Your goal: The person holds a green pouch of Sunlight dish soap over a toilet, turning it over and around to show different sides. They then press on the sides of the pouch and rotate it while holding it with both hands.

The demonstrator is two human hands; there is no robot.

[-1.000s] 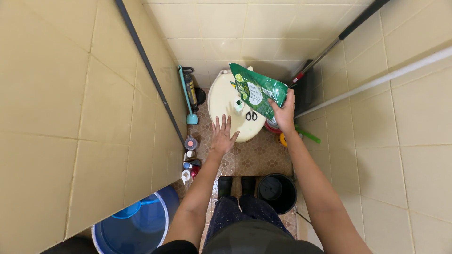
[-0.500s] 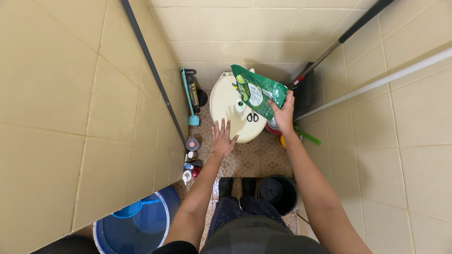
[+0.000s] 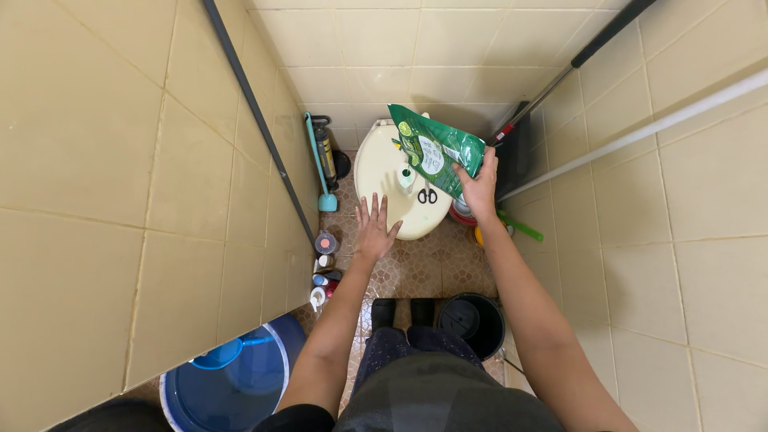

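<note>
My right hand (image 3: 479, 189) grips a green refill pouch (image 3: 435, 150) by its lower corner and holds it tilted over the closed cream toilet lid (image 3: 381, 180). On the lid stand a small pale bottle (image 3: 406, 177) under the pouch's corner and a pair of scissors (image 3: 427, 195). My left hand (image 3: 374, 227) hovers open, fingers spread, above the lid's near edge, holding nothing.
A teal brush (image 3: 318, 164) and a dark spray can (image 3: 326, 152) lean at the left wall. Small bottles (image 3: 323, 264) line the floor by the partition. A black bucket (image 3: 472, 322) sits beside my feet, a blue tub (image 3: 228, 382) lower left, and a mop handle (image 3: 573, 66) leans at the right wall.
My left hand has drifted slightly up toward the lid. The pouch in my right hand stays nearly where it was.
</note>
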